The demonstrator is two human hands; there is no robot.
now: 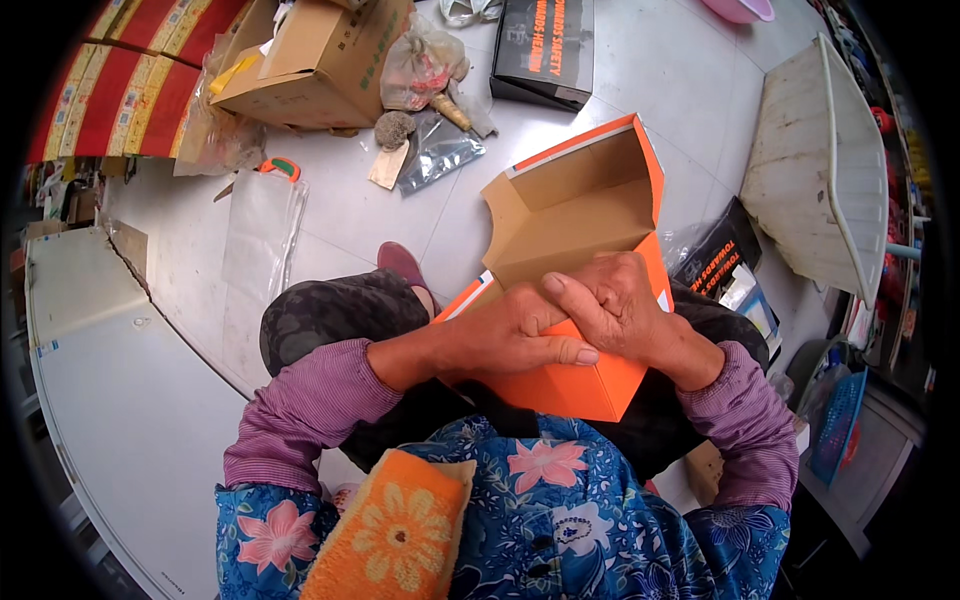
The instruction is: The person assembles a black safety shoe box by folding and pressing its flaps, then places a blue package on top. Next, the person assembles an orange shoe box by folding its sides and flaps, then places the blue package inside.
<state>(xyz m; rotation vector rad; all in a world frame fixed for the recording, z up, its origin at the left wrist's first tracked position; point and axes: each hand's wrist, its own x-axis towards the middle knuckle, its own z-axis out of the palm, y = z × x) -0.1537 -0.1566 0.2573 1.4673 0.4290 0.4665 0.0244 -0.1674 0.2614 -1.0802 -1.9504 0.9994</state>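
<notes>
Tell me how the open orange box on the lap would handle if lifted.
The orange box would probably dent if squeezed, as its walls look like thin cardboard. Its open, brown-lined far part may flop, seeming joined at a fold.

We see the left hand point(525, 320) and right hand point(620, 305) clasped together, fingers overlapping, over an orange cardboard box point(595, 390) at the lap, between two knees in dark patterned trousers point(335, 318). The box's brown-lined lid point(590, 190) stands open away from us. On the pale tiled floor point(390, 235), we find scissors with orange-and-green handles point(284, 166) at the upper end of a clear plastic sheet point(262, 230), a large brown cardboard carton point(335, 75) and a black rectangular box point(542, 50). To our right, we see a tilted whitish plastic tub point(800, 160).
</notes>
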